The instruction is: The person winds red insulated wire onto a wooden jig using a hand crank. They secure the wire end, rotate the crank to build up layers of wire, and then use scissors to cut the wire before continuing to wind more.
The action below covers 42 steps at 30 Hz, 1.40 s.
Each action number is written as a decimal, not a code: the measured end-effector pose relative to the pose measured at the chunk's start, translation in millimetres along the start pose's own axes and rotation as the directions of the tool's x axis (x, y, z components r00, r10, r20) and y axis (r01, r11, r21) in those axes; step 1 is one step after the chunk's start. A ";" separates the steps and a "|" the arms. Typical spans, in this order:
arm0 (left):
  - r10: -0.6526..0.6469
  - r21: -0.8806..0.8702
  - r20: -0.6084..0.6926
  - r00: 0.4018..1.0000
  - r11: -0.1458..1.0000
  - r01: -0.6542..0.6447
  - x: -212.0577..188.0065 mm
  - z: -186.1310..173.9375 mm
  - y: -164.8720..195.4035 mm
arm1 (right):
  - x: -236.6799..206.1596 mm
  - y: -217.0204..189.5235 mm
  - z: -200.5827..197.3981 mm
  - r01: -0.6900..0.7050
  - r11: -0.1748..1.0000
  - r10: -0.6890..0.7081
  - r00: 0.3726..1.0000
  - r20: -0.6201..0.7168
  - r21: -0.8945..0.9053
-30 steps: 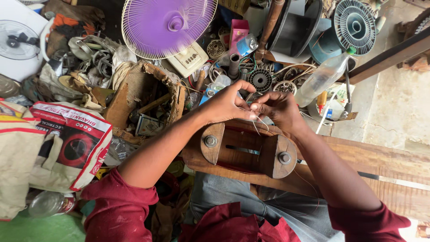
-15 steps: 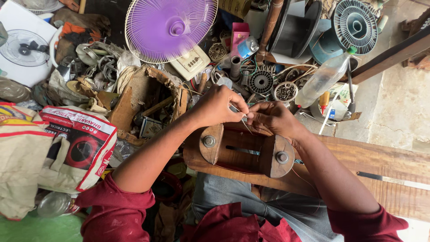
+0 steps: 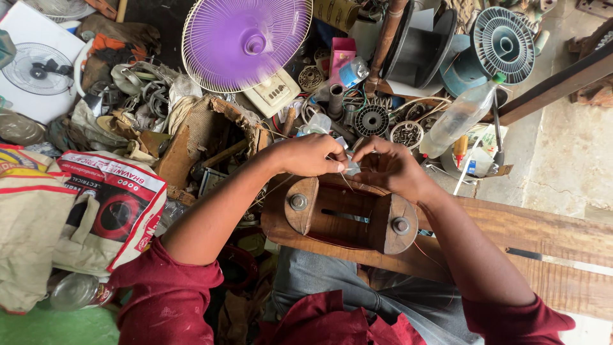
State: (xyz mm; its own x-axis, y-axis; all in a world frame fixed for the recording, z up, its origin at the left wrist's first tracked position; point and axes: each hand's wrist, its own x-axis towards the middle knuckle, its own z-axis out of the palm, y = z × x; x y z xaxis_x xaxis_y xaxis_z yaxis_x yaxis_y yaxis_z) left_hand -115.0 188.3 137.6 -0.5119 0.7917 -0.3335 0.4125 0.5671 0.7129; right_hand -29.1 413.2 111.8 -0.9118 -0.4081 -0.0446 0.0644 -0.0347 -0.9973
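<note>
From the head view, the left hand (image 3: 310, 155) and right hand (image 3: 391, 167) meet just above the wooden winding frame (image 3: 348, 217), fingers pinched closed on a small pale piece (image 3: 350, 167) with thin wire. Clutter and a purple fan (image 3: 246, 41) crowd the far edge; the plank (image 3: 549, 230) lies right.

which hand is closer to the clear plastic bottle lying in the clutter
Right. The right hand pinches thin wire above the wooden winding former, just left of and below the clear plastic bottle. The left hand sits farther left, beyond the right hand.
</note>
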 end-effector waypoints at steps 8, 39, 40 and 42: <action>-0.039 -0.131 0.068 0.997 0.990 0.048 3.5 0.8 -5.9 | 1.6 -0.1 2.1 0.237 0.822 -0.302 0.952 -0.043 -0.518; 0.415 0.484 -0.336 0.845 0.846 -0.223 -90.8 59.0 71.2 | 10.4 37.9 -21.9 0.305 0.191 -0.526 0.834 0.165 -0.933; 0.420 0.528 -0.312 0.852 0.823 -0.212 -95.1 70.9 77.6 | 11.3 43.0 -24.3 0.266 0.220 -0.456 0.879 0.142 -0.939; 0.426 0.612 -0.266 0.865 0.768 -0.190 -99.7 88.2 85.0 | 12.5 51.1 -28.0 0.186 0.268 -0.308 0.946 0.099 -0.945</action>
State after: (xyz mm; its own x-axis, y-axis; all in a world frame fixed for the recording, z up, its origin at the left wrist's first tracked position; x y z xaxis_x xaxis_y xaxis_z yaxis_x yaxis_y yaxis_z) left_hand 37.6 177.6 177.1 -0.4675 0.8656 0.1793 0.8750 0.4243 0.2330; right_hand -48.6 431.8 58.7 -0.8425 -0.4655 0.2709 -0.5356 0.7773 -0.3300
